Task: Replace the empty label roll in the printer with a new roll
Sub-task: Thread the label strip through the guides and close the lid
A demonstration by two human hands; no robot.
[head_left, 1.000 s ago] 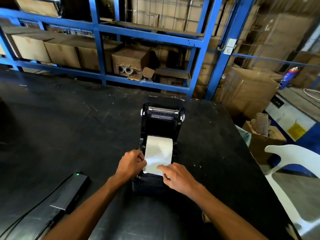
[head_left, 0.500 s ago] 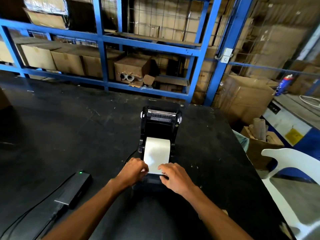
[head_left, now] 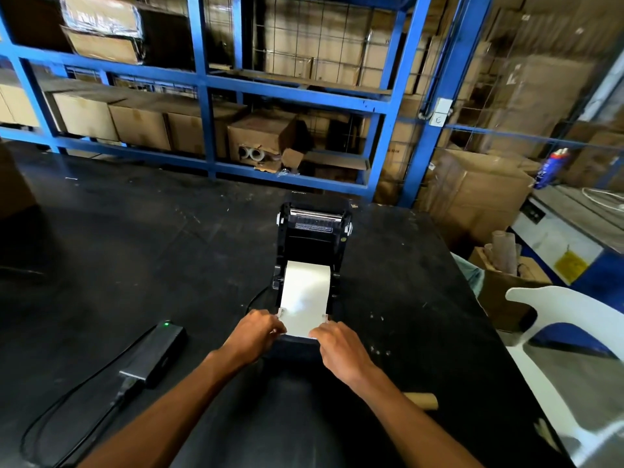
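At the printer's (head_left: 312, 251) near edge, my left hand (head_left: 254, 336) and right hand (head_left: 341, 349) each pinch a corner of the label strip (head_left: 304, 295). It runs straight away from both grips to the roll seated in the open bay, so I'd pull toward me.

Both forearms are bare to the frame's lower edge — no sleeves showing. The left hand (head_left: 255, 336) and right hand (head_left: 341, 349) — bare too, fingers ringless, wrists unadorned.

Around my black worktable (head_left: 135, 251)

Power adapter (head_left: 158, 349) lit green at my left; blue racking (head_left: 202, 79) holds cardboard boxes (head_left: 111, 119); white plastic chair (head_left: 570, 319) right.
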